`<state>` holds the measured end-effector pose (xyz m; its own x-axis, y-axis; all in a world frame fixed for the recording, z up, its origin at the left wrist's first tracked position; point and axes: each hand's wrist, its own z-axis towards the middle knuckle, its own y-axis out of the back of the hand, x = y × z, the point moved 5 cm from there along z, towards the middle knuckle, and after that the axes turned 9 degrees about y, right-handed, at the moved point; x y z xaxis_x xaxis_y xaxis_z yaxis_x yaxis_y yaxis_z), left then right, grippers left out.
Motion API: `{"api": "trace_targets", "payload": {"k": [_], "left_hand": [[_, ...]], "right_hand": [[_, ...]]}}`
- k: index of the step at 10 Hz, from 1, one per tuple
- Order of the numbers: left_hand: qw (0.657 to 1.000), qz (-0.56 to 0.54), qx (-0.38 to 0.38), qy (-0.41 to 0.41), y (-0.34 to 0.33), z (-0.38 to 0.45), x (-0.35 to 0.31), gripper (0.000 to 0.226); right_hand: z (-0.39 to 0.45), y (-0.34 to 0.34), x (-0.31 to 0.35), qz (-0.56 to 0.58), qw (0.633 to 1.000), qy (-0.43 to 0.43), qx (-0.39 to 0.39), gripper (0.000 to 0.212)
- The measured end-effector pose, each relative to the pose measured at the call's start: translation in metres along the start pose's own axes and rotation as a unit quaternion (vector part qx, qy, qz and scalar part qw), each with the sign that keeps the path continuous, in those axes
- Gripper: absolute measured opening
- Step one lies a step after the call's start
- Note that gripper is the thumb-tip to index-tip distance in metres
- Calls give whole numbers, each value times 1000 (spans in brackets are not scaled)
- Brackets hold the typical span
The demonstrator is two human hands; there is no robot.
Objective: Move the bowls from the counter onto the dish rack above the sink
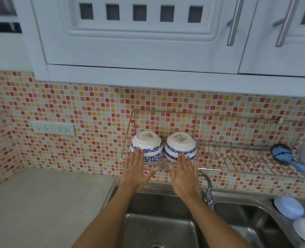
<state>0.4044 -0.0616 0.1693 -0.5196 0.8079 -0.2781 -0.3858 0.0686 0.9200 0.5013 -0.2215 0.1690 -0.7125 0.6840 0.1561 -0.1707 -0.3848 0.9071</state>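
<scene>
Two stacks of white bowls with blue flower bands sit upside down at the left end of the wire dish rack point(237, 169) on the tiled wall. The left bowl stack point(147, 143) and the right bowl stack point(180, 144) stand side by side, almost touching. My left hand point(137, 170) is flat with fingers spread, its fingertips resting on the lower front of the left stack. My right hand point(184, 174) is also flat and open, fingertips against the front of the right stack. Neither hand grips anything.
A steel double sink point(158, 212) lies below the rack, with a tap point(208, 188) right of my right hand. A blue-handled brush point(284, 156) lies at the rack's right end. Pale blue and white dishes point(289, 207) sit at the right. White cabinets point(148, 36) hang overhead. Sockets point(53, 128) are left.
</scene>
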Motion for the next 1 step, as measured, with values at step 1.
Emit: {"api": "trace_targets", "payload": {"k": [1], "left_hand": [[999,0,48,2,1,-14,3,95]], "right_hand": [[-7,5,-6,17,999,9,26,68]]}}
